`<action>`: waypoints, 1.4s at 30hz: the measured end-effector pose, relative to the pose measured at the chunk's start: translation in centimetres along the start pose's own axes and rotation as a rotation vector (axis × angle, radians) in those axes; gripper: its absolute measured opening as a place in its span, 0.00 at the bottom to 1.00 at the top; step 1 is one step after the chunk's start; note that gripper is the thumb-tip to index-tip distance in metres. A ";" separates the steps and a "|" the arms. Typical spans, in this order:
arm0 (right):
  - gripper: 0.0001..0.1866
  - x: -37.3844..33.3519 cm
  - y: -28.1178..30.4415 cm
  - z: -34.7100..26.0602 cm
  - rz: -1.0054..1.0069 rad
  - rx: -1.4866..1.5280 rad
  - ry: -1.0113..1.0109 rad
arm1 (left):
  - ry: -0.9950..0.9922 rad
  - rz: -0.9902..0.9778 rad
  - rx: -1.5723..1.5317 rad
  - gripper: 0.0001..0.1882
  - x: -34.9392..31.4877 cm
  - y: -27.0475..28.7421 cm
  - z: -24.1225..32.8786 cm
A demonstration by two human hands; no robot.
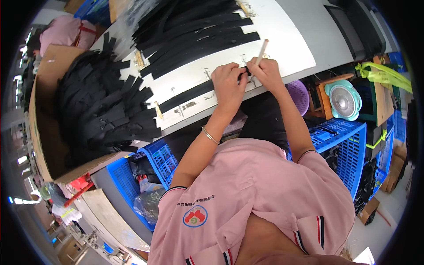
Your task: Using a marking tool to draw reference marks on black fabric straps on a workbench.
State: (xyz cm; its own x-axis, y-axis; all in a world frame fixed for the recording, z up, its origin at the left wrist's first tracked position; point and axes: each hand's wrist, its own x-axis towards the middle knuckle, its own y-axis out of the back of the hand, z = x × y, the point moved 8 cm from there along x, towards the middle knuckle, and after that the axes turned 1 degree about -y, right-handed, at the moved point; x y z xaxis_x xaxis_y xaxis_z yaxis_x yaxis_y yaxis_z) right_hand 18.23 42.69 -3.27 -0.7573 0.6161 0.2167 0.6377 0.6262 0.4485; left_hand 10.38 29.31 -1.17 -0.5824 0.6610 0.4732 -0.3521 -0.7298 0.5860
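Note:
A single black fabric strip [190, 95] lies along the near edge of the white board [291, 48]. My left hand [229, 85] is closed on the strip's right end, with thumb and fingers pressed together around it. Close beside it, my right hand [267, 73] grips a pale, slim pencil-like stick [263, 49] that points up and away. Its lower tip is hidden by my fingers, near the strip's end. Farther back on the board, several long black strips [194, 44] are laid out side by side.
A cardboard box [42, 132] heaped with black strips [95, 101] stands at the left. Blue plastic crates [353, 154] sit below the table on both sides. A purple basket [298, 97] and a turquoise fan [344, 100] are at the right. Small clips [158, 110] stick to the board.

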 end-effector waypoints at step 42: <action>0.13 -0.7 2.3 2.1 0.294 0.419 -0.165 | 0.119 0.270 0.738 0.08 -5.6 23.4 -11.2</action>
State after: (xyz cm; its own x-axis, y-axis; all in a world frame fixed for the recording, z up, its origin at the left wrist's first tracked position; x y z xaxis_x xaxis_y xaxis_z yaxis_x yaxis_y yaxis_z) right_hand 20.56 44.69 -4.27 -0.5278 0.8399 0.1263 0.8465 0.5324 -0.0027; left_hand -2.79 6.58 2.52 -0.6674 0.4245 0.6119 0.3644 -0.5305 0.7654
